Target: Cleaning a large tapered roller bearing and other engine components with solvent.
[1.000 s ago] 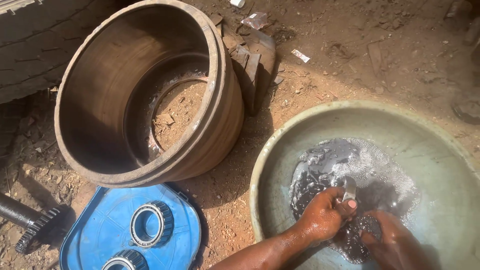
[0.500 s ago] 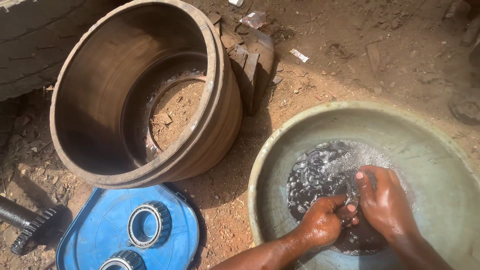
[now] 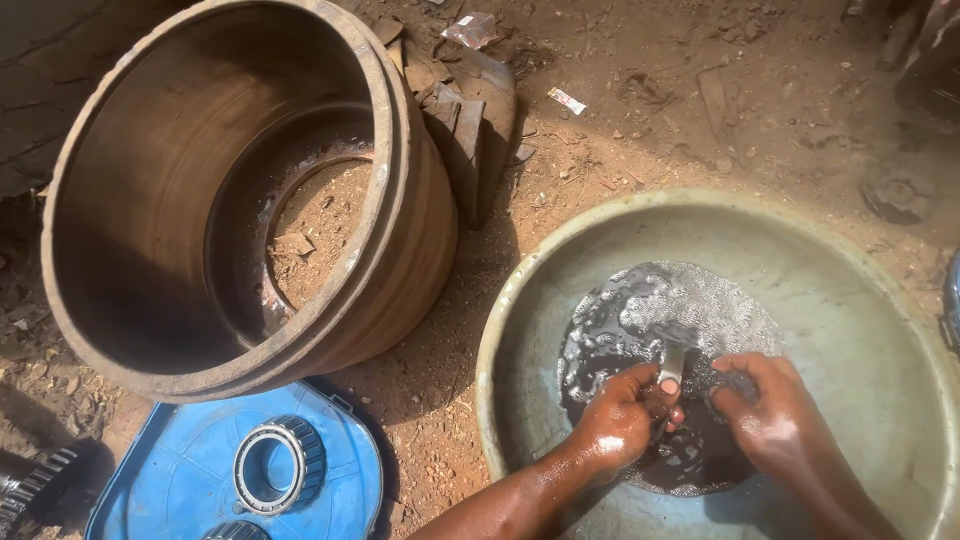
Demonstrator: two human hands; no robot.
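Observation:
A wide pale-green basin (image 3: 560, 250) sits on the dirt, with dark foamy liquid (image 3: 670, 310) pooled at its bottom. My left hand (image 3: 620, 425) is closed around a small shiny metal part (image 3: 671, 365) that sticks up above the liquid. My right hand (image 3: 775, 415) rests in the liquid just right of that part, fingers curled toward it. I cannot tell whether it holds anything. Both hands are wet.
A big rusty brake drum (image 3: 400, 250) lies open-side up to the left of the basin. Below it a blue plastic lid (image 3: 190, 470) carries a tapered roller bearing (image 3: 278, 465) and part of a second one (image 3: 235, 531). A dark geared shaft (image 3: 30, 480) lies at bottom left.
My right hand has slid off the metal part and dropped to its right. My left hand has raised the part a little. The view has shifted right.

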